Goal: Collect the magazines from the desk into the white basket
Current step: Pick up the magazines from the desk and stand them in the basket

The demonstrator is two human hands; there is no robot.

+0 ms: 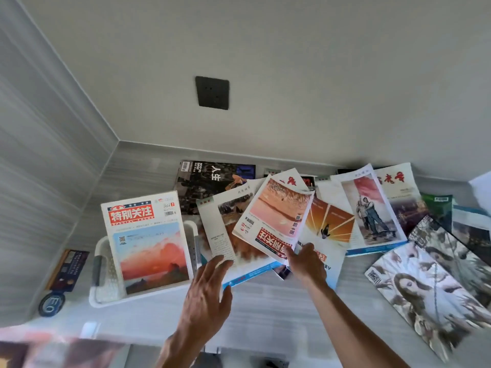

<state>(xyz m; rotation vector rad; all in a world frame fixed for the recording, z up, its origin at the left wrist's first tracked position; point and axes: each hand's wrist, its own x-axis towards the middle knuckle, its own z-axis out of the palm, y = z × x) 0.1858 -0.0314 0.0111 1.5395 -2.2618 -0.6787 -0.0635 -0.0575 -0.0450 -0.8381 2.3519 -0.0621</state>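
A white basket (102, 282) sits on the desk at the left, with a red-titled sunset magazine (148, 243) lying in it. Several magazines are scattered across the desk to its right. My right hand (305, 261) grips the lower edge of a pink-cover magazine (276, 216) and holds it tilted above the pile. My left hand (207, 296) hovers with fingers spread just right of the basket, over the edge of a blue-bordered magazine (228, 235). A black magazine (212, 181) lies at the back. A grey portrait magazine (425, 293) lies at the right.
The desk (279, 309) stands in a corner, with walls at the left and back. A black socket plate (212, 92) is on the back wall. A dark card and a round blue badge (51, 304) lie left of the basket. Blurred objects fill the lower left.
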